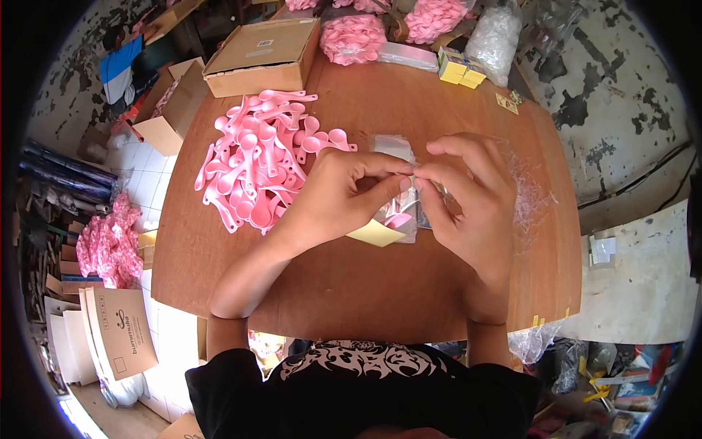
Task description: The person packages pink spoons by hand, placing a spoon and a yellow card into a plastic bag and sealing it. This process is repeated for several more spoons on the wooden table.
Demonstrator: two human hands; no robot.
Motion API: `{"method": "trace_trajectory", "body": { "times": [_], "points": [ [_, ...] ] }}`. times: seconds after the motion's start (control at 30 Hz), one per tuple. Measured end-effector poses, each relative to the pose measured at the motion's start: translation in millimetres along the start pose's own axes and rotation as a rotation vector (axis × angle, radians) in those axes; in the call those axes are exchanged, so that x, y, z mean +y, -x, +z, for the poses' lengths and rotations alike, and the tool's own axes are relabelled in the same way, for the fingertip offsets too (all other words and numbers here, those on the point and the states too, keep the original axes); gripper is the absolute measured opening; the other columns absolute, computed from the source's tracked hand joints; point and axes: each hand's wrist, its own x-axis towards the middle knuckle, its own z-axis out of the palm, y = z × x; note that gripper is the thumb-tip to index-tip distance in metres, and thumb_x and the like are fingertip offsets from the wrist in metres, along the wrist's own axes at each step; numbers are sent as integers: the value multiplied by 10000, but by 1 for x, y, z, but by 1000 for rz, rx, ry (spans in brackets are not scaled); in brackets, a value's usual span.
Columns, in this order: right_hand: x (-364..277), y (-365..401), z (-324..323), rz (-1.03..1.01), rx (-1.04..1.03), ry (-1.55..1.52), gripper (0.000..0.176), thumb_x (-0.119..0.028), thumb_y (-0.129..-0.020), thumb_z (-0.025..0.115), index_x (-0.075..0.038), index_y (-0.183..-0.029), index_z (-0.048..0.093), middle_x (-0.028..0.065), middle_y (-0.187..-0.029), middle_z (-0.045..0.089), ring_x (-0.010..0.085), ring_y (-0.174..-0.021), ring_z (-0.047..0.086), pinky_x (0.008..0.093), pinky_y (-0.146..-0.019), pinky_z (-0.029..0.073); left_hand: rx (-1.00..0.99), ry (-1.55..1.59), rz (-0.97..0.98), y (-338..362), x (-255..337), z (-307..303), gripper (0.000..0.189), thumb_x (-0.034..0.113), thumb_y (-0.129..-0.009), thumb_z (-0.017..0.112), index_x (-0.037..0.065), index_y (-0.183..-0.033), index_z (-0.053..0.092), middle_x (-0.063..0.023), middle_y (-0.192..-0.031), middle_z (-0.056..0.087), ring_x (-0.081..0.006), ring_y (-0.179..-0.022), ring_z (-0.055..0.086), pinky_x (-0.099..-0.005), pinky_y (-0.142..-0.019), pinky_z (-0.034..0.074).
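Both hands meet above the middle of the table, fingertips nearly touching. My left hand (344, 192) pinches the top edge of a small clear plastic bag between thumb and index finger. My right hand (468, 194) pinches the same edge from the other side, its other fingers loosely curled. Inside or behind the bag, a pink spoon (398, 220) shows in part below the fingertips. A pale yellow card (376, 233) lies beneath my left hand. More clear bags (393, 145) lie flat just beyond the hands. To the left is a heap of pink spoons (252, 157).
A closed cardboard box (263, 53) stands at the table's back left. Bagged pink spoons (353, 38), yellow boxes (461, 67) and a clear plastic bundle (495, 44) line the back. Thin plastic strips (528, 197) lie at right. A person in blue (121, 69) is at far left.
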Motion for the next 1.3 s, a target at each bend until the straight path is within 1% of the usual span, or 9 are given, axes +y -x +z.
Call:
{"method": "trace_trajectory", "body": {
  "times": [0.43, 0.7, 0.77, 0.97, 1.03, 1.1, 1.2, 1.27, 1.3],
  "points": [
    [6, 1, 5, -116, 48, 88, 194, -53, -674, 731, -65, -860, 679, 61, -990, 622, 256, -877, 597, 364, -692, 495, 48, 0, 55, 1, -8, 4, 187, 19, -900, 650, -31, -1072, 702, -90, -764, 711, -36, -674, 584, -238, -595, 500],
    [4, 6, 17, -147, -22, 244, 161, -66, -600, 706, -55, -725, 605, 30, -828, 553, 212, -767, 559, 353, -638, 463, -144, -239, 71, 3, 3, 4, 283, -18, -809, 640, -18, -1090, 669, -202, -823, 704, -279, -640, 697, -346, -600, 525],
    [7, 8, 20, -147, -32, 261, 165, -66, -587, 699, -54, -717, 599, 31, -804, 547, 213, -738, 554, 354, -619, 459, -172, -281, 103, 2, 4, 1, 324, -56, -797, 647, -11, -1117, 671, -181, -826, 710, -240, -692, 704, -322, -614, 537],
    [9, 1, 10, 7, 190, -234, 103, 24, -633, 584, -43, -711, 580, 48, -730, 539, 192, -641, 549, 287, -600, 456, -106, -244, 178, 8, 14, -2, 346, -73, -807, 677, 5, -1144, 679, -148, -864, 731, -174, -791, 717, -274, -682, 556],
    [9, 7, -8, 282, 237, -560, 115, 53, -677, 514, -36, -726, 567, 71, -792, 555, 160, -709, 565, 274, -661, 471, -122, -200, 139, 10, 17, -6, 326, -62, -823, 681, 2, -1142, 681, -147, -876, 735, -168, -807, 719, -268, -704, 560],
    [25, 14, -20, 293, 383, -742, 56, 13, -730, 532, -17, -764, 565, 87, -861, 554, 152, -760, 563, 272, -687, 474, 15, -6, 216, 12, 13, -5, 279, -32, -856, 683, -23, -1135, 678, -133, -904, 736, -164, -809, 713, -268, -712, 562],
    [68, 38, -49, 300, 386, -963, 75, -81, -809, 563, -8, -827, 559, 102, -896, 523, 172, -753, 535, 275, -642, 455, 108, 69, 259, 10, 13, -13, 247, -30, -881, 663, -48, -1126, 673, -122, -928, 729, -121, -743, 688, -218, -586, 523],
    [113, 60, -68, 352, 165, -1469, 147, -134, -820, 610, 11, -825, 582, 89, -859, 533, 161, -717, 548, 268, -701, 478, 147, 40, 220, 9, 16, -20, 232, -26, -890, 652, -50, -1120, 671, -121, -913, 726, -82, -712, 672, -174, -508, 475],
    [158, 88, -75, 622, 68, -1274, 134, -126, -812, 626, 4, -838, 610, 95, -858, 566, 185, -715, 580, 291, -702, 495, 147, 48, 220, 9, 19, -23, 232, -26, -890, 652, -50, -1120, 671, -121, -913, 726, -82, -712, 672, -174, -508, 475]
  ]
}}
